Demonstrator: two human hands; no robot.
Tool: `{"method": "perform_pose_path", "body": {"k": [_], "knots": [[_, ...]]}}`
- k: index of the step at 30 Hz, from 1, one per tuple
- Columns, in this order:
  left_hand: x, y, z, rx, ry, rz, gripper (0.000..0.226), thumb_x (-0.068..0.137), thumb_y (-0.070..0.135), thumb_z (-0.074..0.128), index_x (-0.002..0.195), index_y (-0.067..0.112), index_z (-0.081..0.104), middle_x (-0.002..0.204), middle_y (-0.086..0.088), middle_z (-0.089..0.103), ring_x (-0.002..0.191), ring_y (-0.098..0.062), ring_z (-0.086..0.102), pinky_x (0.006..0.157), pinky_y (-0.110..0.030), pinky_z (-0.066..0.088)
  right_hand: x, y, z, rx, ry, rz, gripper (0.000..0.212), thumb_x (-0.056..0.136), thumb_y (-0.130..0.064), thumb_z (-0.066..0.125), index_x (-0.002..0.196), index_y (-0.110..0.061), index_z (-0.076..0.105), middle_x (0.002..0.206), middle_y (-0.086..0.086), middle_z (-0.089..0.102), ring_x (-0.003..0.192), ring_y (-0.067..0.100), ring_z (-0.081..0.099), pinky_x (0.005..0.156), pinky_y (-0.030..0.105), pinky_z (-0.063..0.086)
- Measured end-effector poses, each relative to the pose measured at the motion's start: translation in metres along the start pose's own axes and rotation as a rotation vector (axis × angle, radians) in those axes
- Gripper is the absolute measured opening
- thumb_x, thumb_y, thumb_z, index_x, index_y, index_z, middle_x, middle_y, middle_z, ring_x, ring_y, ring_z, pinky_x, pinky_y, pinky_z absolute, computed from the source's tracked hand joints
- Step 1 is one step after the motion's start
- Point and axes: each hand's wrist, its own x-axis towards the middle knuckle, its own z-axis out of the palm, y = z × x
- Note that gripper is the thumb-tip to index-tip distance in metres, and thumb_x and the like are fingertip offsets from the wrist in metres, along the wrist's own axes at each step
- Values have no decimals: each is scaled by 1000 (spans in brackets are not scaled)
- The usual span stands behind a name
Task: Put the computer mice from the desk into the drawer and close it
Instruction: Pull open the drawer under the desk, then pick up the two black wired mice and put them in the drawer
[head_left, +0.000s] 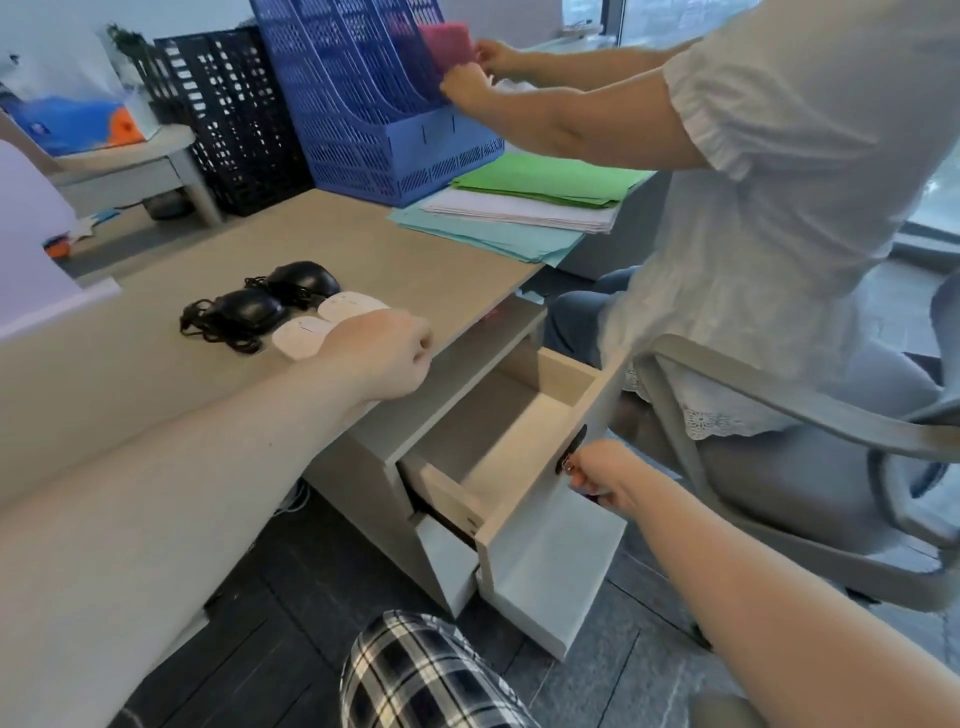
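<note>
White mice (306, 335) just beyond curled, empty left hand (382, 353); right hand (605, 475) grips drawer (550, 540) key.

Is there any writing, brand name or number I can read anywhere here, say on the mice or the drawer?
No text can be read.
White mice: faint marks, too small to read.
Black mice: no label shows.
Drawer: a dark lock plate on its front, nothing written that I can make out.
Blue package at far left: print too blurred.

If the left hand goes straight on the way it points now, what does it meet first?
Most likely the nearer white mouse: the left hand is already beside it, knuckles toward the mice, though depth is hard to judge. The second white mouse lies just beyond.
</note>
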Motion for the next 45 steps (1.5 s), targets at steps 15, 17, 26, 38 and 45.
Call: {"method": "perform_pose_path", "body": {"k": [15, 17, 26, 38, 45], "knots": [[-39, -2, 1, 6, 28, -39, 23, 94, 30, 46, 102, 18, 64, 103, -4, 62, 91, -27, 56, 78, -41, 53, -47, 41, -57, -163, -60, 29, 27, 97, -15, 40, 76, -11, 56, 64, 3, 57, 51, 13, 35, 52, 23, 21], [-40, -2, 3, 6, 11, -46, 22, 95, 30, 46, 101, 17, 63, 100, -4, 61, 89, -27, 56, 78, -40, 53, -48, 40, -60, -175, -70, 47, 30, 98, -16, 40, 74, -10, 57, 62, 3, 59, 48, 11, 36, 50, 23, 22], [-33, -14, 0, 17, -16, -42, 26, 94, 28, 45, 111, 18, 62, 112, -4, 62, 101, -28, 57, 85, -45, 53, -39, 55, -68, -54, -90, 47, 31, 98, -11, 44, 72, -6, 61, 46, 1, 62, 36, 7, 38, 44, 21, 20], [-33, -11, 9, -20, 20, -43, 24, 94, 27, 46, 106, 16, 64, 107, -3, 66, 96, -28, 61, 80, -43, 55, -53, 50, -72, -292, -78, 56, 31, 97, -20, 48, 81, -1, 67, 55, 5, 63, 44, 12, 43, 44, 20, 29], [-29, -39, -1, 19, 200, -222, 29, 93, 30, 44, 111, 19, 63, 115, -4, 63, 105, -31, 58, 76, -35, 44, -94, -33, -55, -850, 285, -235, 18, 86, -10, 51, 68, -12, 50, 66, 2, 54, 57, 14, 52, 62, 27, 50]]}}
